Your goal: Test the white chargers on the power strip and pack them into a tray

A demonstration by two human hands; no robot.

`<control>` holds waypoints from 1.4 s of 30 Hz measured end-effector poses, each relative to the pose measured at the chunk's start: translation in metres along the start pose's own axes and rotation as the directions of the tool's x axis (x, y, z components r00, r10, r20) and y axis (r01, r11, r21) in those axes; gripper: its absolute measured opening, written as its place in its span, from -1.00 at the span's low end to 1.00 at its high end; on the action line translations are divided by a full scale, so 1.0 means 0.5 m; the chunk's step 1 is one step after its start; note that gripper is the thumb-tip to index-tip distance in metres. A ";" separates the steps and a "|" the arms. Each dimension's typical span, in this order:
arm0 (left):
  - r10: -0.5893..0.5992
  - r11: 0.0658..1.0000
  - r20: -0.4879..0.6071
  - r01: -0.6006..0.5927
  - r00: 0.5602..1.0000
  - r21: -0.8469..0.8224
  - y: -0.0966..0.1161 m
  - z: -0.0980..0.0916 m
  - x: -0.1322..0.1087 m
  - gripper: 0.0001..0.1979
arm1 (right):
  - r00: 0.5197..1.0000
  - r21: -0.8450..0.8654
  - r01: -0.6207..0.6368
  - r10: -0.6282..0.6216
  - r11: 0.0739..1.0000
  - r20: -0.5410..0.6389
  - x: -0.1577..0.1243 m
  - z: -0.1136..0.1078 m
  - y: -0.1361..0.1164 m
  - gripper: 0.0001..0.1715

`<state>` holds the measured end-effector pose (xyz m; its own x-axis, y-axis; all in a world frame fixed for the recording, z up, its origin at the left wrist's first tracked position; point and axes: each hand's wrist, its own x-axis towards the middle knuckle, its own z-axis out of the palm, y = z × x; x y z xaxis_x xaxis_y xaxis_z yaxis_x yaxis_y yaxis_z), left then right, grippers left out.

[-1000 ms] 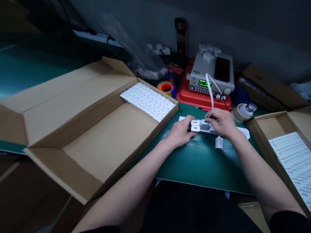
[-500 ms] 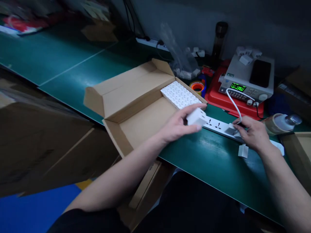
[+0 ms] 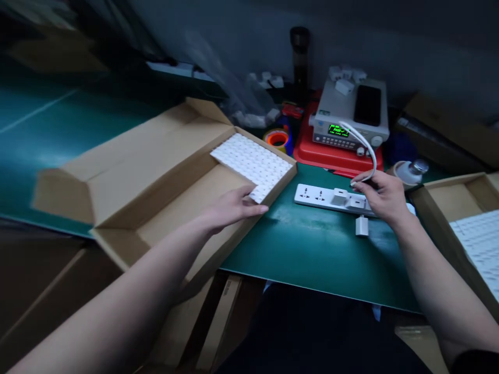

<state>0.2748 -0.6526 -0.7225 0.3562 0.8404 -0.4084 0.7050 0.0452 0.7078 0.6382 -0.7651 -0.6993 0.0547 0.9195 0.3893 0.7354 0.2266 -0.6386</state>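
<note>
White cable (image 3: 373, 156): end pinched in my right hand (image 3: 384, 196), just above the power strip (image 3: 313, 198), seemingly off the plugged-in chargers (image 3: 340, 196). Left hand (image 3: 229, 212) at the packed chargers (image 3: 253, 156) in the carton (image 3: 183, 200), thumb and fingers apart; can't tell whether gripping. Tester (image 3: 338, 108) beyond reads PASS. Step, I'd judge: boxing; next calls for squaring plug to port.

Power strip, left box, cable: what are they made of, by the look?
Power strip: likely hard plastic, white and smooth, with moulded-looking sockets.

Left box: cardboard, matte brown, with a creased, folded flap.

Cable: white, probably a plastic or rubbery jacket; it bends in a smooth curve.
</note>
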 end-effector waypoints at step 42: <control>0.557 0.685 -0.001 -0.460 0.830 -0.565 0.202 0.335 0.043 -0.51 | 0.986 0.024 -0.164 0.165 0.986 -0.028 -0.086 -0.094 0.029 -0.90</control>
<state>0.4566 -0.7205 -0.7565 0.6878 0.7238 0.0560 -0.0280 -0.0506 0.9983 0.6785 -0.8166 -0.6942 0.1942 0.9349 0.2972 0.7001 0.0801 -0.7095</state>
